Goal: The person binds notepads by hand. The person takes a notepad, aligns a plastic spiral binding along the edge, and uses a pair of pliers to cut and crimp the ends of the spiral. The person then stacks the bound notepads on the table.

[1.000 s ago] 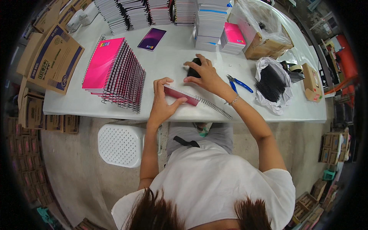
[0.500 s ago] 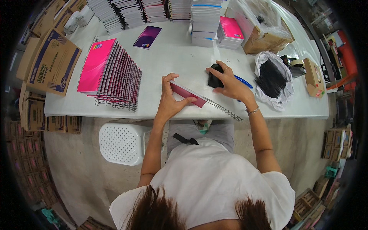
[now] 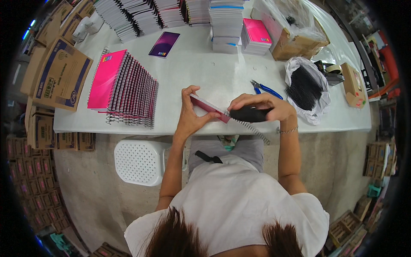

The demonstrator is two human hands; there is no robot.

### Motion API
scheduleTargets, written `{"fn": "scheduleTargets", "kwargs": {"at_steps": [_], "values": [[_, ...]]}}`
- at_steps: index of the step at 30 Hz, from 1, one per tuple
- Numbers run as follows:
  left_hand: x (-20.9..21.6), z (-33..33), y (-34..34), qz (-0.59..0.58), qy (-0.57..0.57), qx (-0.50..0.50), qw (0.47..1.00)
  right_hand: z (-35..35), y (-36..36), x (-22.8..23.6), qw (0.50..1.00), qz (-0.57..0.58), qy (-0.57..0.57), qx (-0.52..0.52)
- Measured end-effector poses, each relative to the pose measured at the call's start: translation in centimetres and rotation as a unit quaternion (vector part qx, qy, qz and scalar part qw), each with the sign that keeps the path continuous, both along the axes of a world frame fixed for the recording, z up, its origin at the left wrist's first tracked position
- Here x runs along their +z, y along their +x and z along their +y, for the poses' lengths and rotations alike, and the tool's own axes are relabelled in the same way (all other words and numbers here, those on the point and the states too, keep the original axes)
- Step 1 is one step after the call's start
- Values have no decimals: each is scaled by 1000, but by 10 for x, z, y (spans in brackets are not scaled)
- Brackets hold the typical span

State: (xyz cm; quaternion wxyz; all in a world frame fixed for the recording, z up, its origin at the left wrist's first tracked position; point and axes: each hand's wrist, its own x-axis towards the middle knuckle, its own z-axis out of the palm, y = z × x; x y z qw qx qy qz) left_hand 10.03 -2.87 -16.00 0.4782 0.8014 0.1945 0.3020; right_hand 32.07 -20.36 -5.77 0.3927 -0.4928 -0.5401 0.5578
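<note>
A small notebook [image 3: 208, 107] with a dark pink cover stands tilted on edge, and my left hand [image 3: 189, 112] grips it with the thumb on the cover. A metal spiral binding coil [image 3: 252, 130] sticks out from the notebook's end toward the lower right. My right hand [image 3: 274, 106] is wrapped over a black rounded hand-held tool [image 3: 250, 114]. That tool sits against the coil where it leaves the notebook; the exact contact is hidden by the fingers. Blue-handled pliers [image 3: 268, 90] lie on the table just beyond my right hand.
On the left stands a stack of pink spiral notebooks [image 3: 107, 81]. A purple notebook [image 3: 165, 44] lies farther back, before tall stacks of bound books [image 3: 154, 17]. At right are a white bag of black coils [image 3: 305, 88], a tape dispenser [image 3: 332, 73] and cardboard boxes [image 3: 295, 45].
My right hand has picked the black tool up off the table and brought it nearer, to the coil at the notebook's end. The pliers now show fully. The left hand keeps its hold.
</note>
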Motion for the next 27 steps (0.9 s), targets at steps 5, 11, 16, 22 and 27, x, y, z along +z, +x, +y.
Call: {"fn": "scheduleTargets", "kwargs": {"at_steps": [5,11,16,22,27], "values": [[-1,0,0,-1,-8,-2,1000,14,-2,-4,997,10,-42,-63],[2,-1,-1,-14,-42,-9,999,11,-21,2,982,-159,-21,-95],[4,3,2,-23,-93,-19,995,19,-12,-9,996,-27,15,-84],[3,4,2,-20,-80,-16,996,26,-24,-11,979,-107,41,-171],[4,5,2,-17,-85,-31,996,30,-24,-28,928,-325,24,-180]]}}
